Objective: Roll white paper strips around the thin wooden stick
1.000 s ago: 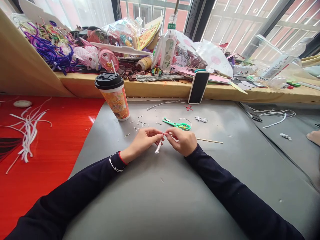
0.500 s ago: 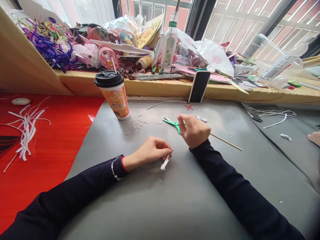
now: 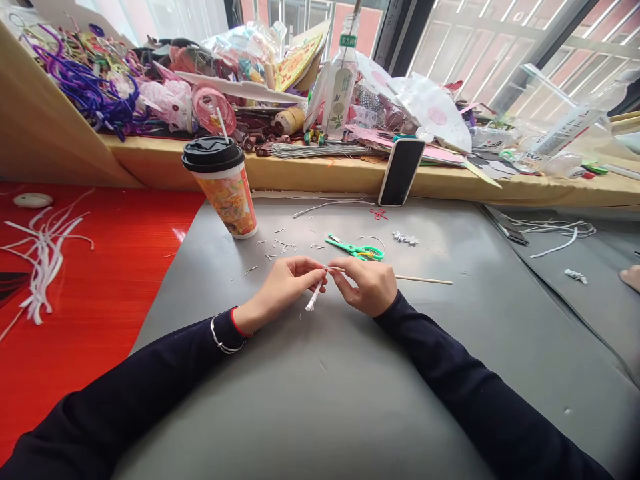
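Observation:
My left hand (image 3: 287,288) pinches a short piece of white cord (image 3: 313,298), whose frayed lower end hangs below the fingers. Close against it, my right hand (image 3: 367,283) is closed on a thin wooden stick (image 3: 425,280); its rear length sticks out to the right behind the hand. Thumb and forefinger of both hands meet at the cord's upper end, where the fine detail is too small to make out. Green-handled scissors (image 3: 355,249) lie just beyond my right hand. A small knotted white cord piece (image 3: 405,238) rests to their right.
A paper cup with lid and straw (image 3: 225,190) stands at the back left. A phone (image 3: 401,172) leans against the cluttered ledge (image 3: 310,179). White strips (image 3: 47,267) lie on the red surface. Cord scraps (image 3: 285,247) dot the grey mat. Another person's hand (image 3: 631,277) shows at right.
My right hand has come down and left to meet my left hand, the stick moving with it. My left hand has shifted slightly up and left with the cord. The scissors are more exposed.

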A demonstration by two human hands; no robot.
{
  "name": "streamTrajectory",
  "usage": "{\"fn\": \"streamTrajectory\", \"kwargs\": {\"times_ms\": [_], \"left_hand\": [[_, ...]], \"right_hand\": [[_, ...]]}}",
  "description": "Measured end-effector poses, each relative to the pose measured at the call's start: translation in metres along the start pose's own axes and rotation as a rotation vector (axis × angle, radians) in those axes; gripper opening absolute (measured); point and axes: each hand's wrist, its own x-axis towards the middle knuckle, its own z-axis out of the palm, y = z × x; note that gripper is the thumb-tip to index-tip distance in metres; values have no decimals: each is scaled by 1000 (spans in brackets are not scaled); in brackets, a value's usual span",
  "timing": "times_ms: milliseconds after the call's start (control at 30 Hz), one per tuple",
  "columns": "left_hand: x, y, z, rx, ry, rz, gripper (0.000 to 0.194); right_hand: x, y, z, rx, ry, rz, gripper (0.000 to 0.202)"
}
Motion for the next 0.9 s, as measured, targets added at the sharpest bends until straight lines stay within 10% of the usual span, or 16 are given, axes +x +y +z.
{"fn": "streamTrajectory", "kwargs": {"times_ms": [300, 467, 633, 900], "left_hand": [[-4, 5, 3, 104, -26, 49, 16], [-18, 2, 15, 192, -214, 27, 15], [-8, 1, 3, 79, 99, 27, 20], [-4, -3, -1, 20, 62, 110, 17]], "right_hand": [[3, -3, -1, -260, 25, -74, 19], [5, 16, -5, -308, 104, 153, 17], [2, 2, -11, -83, 125, 98, 13], [-2, -21, -1, 63, 34, 115, 19]]}}
